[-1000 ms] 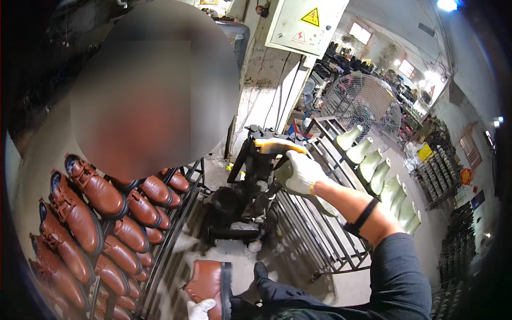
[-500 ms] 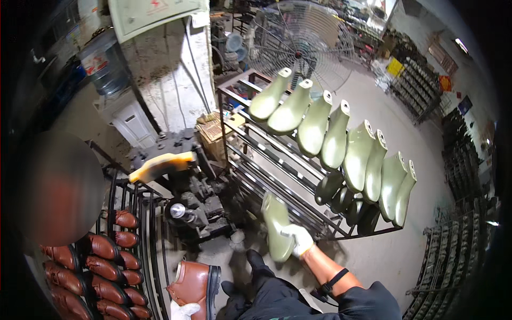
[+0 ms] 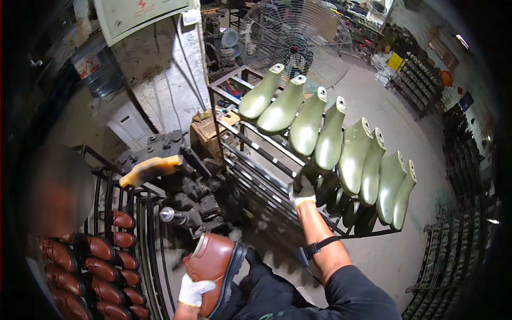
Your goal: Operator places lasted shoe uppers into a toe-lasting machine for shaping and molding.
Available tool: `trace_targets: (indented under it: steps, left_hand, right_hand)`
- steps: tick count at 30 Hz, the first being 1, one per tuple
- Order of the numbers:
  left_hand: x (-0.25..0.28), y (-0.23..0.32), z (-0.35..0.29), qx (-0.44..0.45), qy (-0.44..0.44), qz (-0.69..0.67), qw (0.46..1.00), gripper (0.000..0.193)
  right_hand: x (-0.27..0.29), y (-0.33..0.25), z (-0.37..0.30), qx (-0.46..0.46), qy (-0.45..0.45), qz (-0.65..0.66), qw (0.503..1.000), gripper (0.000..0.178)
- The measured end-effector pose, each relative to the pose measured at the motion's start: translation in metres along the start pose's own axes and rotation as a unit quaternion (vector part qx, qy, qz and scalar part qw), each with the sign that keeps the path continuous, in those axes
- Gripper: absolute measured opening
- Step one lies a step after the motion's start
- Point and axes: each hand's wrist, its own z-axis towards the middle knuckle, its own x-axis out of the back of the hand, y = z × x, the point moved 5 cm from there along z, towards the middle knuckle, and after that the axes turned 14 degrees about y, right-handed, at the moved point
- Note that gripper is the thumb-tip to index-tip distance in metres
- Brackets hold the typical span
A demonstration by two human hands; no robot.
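Note:
A brown leather boot [image 3: 212,261] with a black sole is gripped at its side by my left hand [image 3: 195,290], in a white glove, low in front of me. My right hand [image 3: 303,196], also gloved, reaches under the front edge of the metal rack [image 3: 370,232]. Its fingers are closed around a dark green shoe last [image 3: 307,175], partly hidden in shadow, beside other lasts on the lower level. Several glossy green lasts [image 3: 305,133] stand along the rack's top, necks up.
Left of me stands a black machine [image 3: 200,197] with a yellow curved part [image 3: 151,169] and a metal post [image 3: 167,214]. Beside it a rack holds several brown shoes [image 3: 104,266]. Behind are a large fan [image 3: 293,48], a water dispenser [image 3: 125,120] and a cardboard box [image 3: 208,130].
My right hand has carried the green last up and away from me, from near my legs to the rack's lower level. My left hand has raised the boot slightly and tilted it.

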Motion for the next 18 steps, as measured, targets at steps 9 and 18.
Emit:
trace_targets:
  steps: [9,18]
  left_hand:
    - [0.011,-0.001,-0.005,0.012,0.129,-0.163,0.978,0.018]
    - [0.145,-0.014,-0.035,-0.085,0.069,0.005,0.994,0.037]
  right_hand:
    - [-0.016,0.171,-0.406,0.258,-0.316,-0.523,0.748,0.107]
    - [-0.142,0.216,-0.502,0.334,-0.408,-0.647,0.550,0.131]
